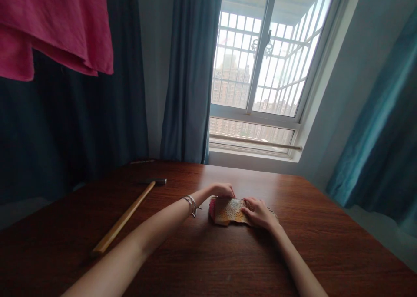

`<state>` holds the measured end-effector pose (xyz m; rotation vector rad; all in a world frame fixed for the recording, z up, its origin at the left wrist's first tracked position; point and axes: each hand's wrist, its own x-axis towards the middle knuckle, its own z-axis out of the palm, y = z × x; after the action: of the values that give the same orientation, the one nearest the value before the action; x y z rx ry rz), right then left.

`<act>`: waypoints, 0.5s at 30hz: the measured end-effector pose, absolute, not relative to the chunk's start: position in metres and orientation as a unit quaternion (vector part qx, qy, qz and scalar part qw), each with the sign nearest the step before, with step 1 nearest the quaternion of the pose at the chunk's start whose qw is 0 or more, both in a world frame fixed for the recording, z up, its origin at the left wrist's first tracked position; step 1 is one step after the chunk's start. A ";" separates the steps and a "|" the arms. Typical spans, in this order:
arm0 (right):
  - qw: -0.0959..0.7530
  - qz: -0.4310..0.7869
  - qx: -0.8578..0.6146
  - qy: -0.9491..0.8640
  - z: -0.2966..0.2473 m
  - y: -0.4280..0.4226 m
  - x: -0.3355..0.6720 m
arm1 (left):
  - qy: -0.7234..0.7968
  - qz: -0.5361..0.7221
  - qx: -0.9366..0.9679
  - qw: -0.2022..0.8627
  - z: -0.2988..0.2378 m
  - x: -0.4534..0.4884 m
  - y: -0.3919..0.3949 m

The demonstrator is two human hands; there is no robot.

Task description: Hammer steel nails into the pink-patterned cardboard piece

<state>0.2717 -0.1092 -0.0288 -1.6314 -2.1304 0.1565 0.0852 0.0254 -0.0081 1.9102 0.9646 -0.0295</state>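
A spotted yellow-orange piece (228, 213), apparently cardboard, lies on the brown wooden table (208, 262). It has ragged edges and a dark pink left end. My left hand (224, 190) is at its far edge, fingers curled in and pointing down; whatever is between the fingertips is hidden. My right hand (260, 212) grips the right part of the piece, its thumb across the top and its fingers bent towards the far edge. Off to the left lies a hammer (125, 219) with a long wooden handle, apart from both hands.
Beyond the table are a barred window (257, 71) and dark blue curtains (192, 71). Pink cloth (65, 28) hangs at the upper left. Another blue curtain (374, 136) hangs to the right. A thin object (142, 161) lies by the table's far left edge.
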 end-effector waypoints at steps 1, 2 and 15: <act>0.229 0.059 -0.585 -0.776 -0.028 -0.110 0.271 | 0.394 -0.008 0.778 0.490 -0.010 0.085 0.028; 0.232 0.060 -0.579 -0.780 -0.028 -0.111 0.270 | 0.390 -0.007 0.774 0.498 -0.013 0.085 0.031; 0.231 0.032 -0.565 -0.792 -0.028 -0.114 0.262 | 0.390 0.018 0.757 0.524 0.000 0.066 0.021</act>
<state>0.2618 -0.1137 -0.0282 -1.5519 -2.1765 0.0875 0.0663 0.0205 0.0003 1.8108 0.9330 0.0440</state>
